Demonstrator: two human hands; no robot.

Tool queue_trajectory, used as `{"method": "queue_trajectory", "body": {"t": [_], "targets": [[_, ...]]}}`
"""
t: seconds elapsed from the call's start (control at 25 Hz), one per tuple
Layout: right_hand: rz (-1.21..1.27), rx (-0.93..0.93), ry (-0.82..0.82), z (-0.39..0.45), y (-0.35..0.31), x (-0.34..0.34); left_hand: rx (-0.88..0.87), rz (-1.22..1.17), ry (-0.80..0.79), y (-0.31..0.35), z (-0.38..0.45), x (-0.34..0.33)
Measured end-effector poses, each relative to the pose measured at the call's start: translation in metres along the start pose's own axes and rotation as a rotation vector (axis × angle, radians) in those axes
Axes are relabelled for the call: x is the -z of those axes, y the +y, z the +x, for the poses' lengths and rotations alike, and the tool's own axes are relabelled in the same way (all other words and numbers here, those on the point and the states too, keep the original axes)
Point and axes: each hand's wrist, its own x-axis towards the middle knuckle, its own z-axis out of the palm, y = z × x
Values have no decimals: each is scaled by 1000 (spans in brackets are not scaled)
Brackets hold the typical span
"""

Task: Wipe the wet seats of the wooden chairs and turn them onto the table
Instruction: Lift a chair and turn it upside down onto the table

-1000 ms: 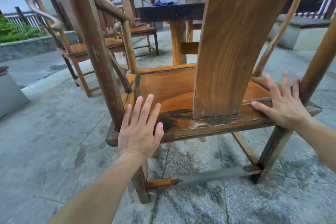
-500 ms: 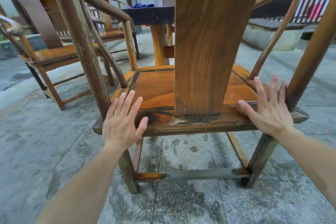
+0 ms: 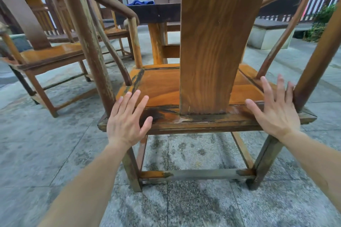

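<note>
Head camera view showed a wooden armchair (image 3: pixel 162 88) standing upright on the wet stone paving (image 3: pixel 184 206), seen from behind its back splat (image 3: pixel 212 42). Left hand (image 3: pixel 127 121) lay flat on the seat's rear left corner, fingers spread and extended, gripping nothing. Right hand (image 3: pixel 275 114) lay likewise at the rear right corner, fingers splayed beside the rear post. Beyond the chair stood the dark table (image 3: pixel 156 12), a blue cloth (image 3: pixel 140 2) on top. A second chair (image 3: pixel 49 55) stood left.
</note>
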Motion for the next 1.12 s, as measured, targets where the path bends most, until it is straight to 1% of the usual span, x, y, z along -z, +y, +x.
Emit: {"method": "queue_trajectory", "body": {"t": [0.16,0.4,0.48,0.56,0.64,0.72,0.8,0.96,1.12], "targets": [[-9,1,33,0,-1,-1,-15,1,22,0,1,-2],[21,35,82,0,1,-4,-23,3,-71,-1,-1,3],[12,54,58,0,5,-6,-35,-23,-157,-2,4,7],[32,127,-23,-3,5,0,-36,-53,-248,-3,-1,17],[43,165,-50,-13,4,20,-24,-87,-266,5,-10,40],[24,210,-10,-30,-4,47,22,-100,-233,11,-18,72],[19,228,15,-45,-17,90,48,-129,-197,18,-14,117],[71,248,43,-60,-69,214,9,-188,-118,18,26,236],[108,304,148,-63,-122,354,-40,-247,-36,4,89,375]]}}
